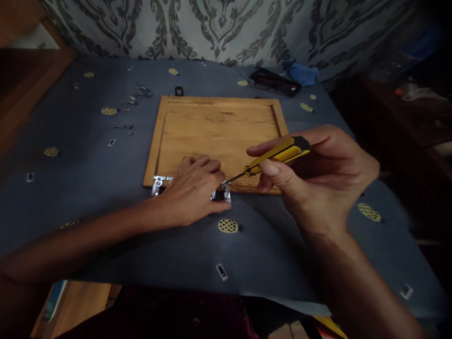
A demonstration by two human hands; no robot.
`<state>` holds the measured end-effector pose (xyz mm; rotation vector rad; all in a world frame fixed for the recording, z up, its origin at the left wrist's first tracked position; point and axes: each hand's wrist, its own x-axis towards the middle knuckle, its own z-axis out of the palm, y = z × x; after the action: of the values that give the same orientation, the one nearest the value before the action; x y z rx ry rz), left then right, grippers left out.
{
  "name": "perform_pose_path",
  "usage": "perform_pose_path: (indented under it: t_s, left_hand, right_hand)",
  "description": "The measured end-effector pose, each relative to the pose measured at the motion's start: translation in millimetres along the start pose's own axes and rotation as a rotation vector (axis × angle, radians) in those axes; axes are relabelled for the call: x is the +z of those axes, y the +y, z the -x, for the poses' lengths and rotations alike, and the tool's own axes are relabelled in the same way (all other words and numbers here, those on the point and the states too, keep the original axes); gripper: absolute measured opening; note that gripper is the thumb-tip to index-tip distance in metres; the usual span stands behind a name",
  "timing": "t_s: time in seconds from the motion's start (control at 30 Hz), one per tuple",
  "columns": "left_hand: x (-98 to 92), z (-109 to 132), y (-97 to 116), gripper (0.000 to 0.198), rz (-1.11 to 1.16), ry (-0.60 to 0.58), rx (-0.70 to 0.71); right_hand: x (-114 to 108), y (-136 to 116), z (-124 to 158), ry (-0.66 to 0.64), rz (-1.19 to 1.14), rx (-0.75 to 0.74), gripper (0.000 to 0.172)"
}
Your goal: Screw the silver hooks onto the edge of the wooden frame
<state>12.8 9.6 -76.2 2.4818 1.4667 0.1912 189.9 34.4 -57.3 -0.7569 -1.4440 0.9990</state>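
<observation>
Tablecloth tag (221,271) reads "OBEY". My right hand (318,174) pinches yellow-black screwdriver (284,153); my left hand (196,188) curls over metal fitting (157,181), hiding middle; can't tell grip.

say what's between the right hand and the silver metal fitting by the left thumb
The head view shows a yellow-and-black screwdriver, angled down toward the fitting.

Left grip (194,188) palm-down, right grip (323,186) pinched
</observation>
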Motion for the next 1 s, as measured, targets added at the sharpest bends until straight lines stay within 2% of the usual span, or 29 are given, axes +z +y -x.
perform_pose_path:
  t_s: [0.2, 0.3, 0.4, 0.57, 0.83, 1.0]
  left_hand:
    - [1.8, 0, -1, 0.037, -0.002, 0.015, 0.012]
    - [2.4, 1, -1, 0.037, 0.009, 0.022, 0.014]
    - [2.5, 1, -1, 0.036, 0.011, 0.026, 0.013]
    - [2.4, 1, -1, 0.036, 0.015, 0.02, 0.005]
    - [1.5, 0, 0, 0.037, 0.022, 0.005, -0.009]
    - [1.4, 0, 0, 0.038, 0.016, -0.005, -0.007]
  right_hand:
    - [-6, 1, 0, -0.057, 0.047, -0.002, 0.022]
    - [-8, 4, -1, -0.077, 0.076, -0.048, 0.018]
    - [-6, 9, -3, -0.048, 0.05, -0.154, 0.011]
    - [-1, 14, -1, 0.054, 0.038, -0.244, 0.018]
    - [-2, 14, 2, 0.1, 0.101, -0.239, 0.011]
    - [-2, 15, 0, 0.073, 0.094, -0.246, 0.011]
